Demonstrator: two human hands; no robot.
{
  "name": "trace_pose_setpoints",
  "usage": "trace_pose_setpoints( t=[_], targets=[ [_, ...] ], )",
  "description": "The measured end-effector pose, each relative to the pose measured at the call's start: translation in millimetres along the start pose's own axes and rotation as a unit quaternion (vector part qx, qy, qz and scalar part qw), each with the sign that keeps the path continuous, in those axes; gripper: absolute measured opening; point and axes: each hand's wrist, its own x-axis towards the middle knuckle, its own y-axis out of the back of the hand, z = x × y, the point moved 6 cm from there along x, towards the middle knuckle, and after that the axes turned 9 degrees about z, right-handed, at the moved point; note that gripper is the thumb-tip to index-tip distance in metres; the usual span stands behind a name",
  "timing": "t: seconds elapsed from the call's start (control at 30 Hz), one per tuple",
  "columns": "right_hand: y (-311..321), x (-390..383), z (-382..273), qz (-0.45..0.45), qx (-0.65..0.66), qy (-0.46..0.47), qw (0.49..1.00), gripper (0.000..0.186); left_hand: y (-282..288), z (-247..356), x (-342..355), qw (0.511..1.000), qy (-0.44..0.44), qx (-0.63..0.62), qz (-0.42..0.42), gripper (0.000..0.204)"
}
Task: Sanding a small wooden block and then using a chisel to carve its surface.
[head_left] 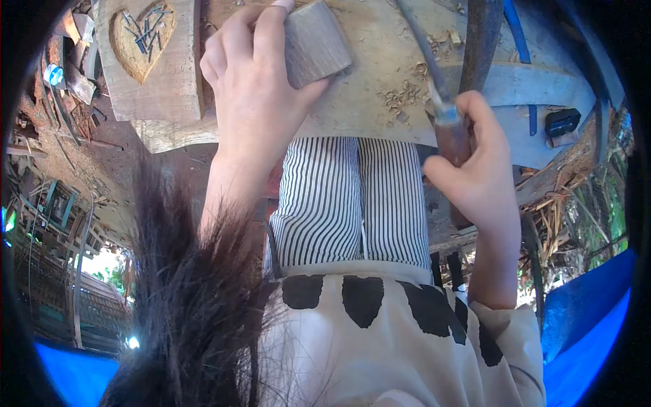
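Observation:
My left hand [254,71] is closed on a small wooden block [317,44] that rests on the wooden work surface [369,115]. Its thumb lies along the block's near edge, and the fingers reach round the left and far sides. My right hand [475,159] grips the brown handle [452,139] of a long-handled knife. From a pale blue band, the knife's thin, curved blade [424,47] runs up and away to the left. Motion blurs the part near the band. Blade and block stand apart, with wood shavings [405,98] lying between them.
Left of the block lies a thick board [156,98] with a heart-shaped hollow holding several nails [146,30]. A broad dark bar [481,44] and a blue strip [519,37] are beyond my right hand. A small black object [563,122] sits at the right edge.

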Motion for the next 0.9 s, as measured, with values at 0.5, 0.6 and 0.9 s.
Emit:
trace_pose_setpoints(
  t=[0.5,0.6,0.9],
  targets=[
    [-9.2,-57.0,8.6,-0.127,0.129,-0.132,0.975,0.063,-18.8,17.9,-31.8,0.990,0.136,-0.025,-0.004,0.108],
    [-14.6,-59.4,-9.7,-0.037,0.113,0.113,0.986,0.067,-21.8,24.3,-40.8,0.985,0.160,-0.068,-0.014,0.114],
    [-37.9,-69.8,-13.5,-0.085,0.059,0.034,0.994,0.062,-39.2,18.9,-50.3,0.982,0.087,-0.108,0.127,0.131]
  ],
)
